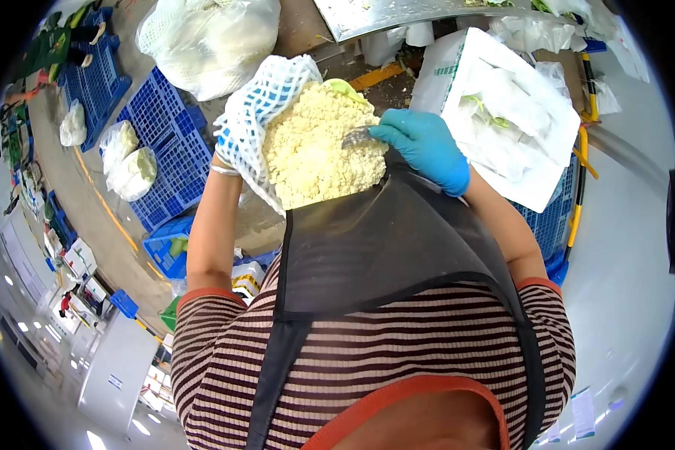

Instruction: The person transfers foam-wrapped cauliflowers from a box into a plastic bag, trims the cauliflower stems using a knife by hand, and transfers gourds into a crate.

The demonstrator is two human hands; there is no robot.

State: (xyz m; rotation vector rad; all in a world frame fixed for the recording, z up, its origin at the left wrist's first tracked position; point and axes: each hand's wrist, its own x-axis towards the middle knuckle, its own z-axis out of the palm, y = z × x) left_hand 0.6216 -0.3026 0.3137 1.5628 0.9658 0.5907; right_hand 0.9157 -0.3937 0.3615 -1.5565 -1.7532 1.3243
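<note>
A large cream-white cauliflower [319, 150] is held up in front of my apron, with a bit of green leaf at its far edge. A white foam net [251, 124] wraps its left side. My left hand [229, 139], in a blue glove, supports the cauliflower through this net; its fingers are mostly hidden under the mesh. On the right side, my gloved right hand [424, 146] is closed around a small grey metal tool [358, 136]. The tool's ridged end touches the cauliflower's surface; its exact kind is unclear.
A white foam box [529, 165] with plastic wrapping stands at right. Beyond the cauliflower lies a big bag of netted vegetables [210, 45]. Blue pallets [165, 135] carry bagged heads at left. A metal table edge [427, 16] spans the top.
</note>
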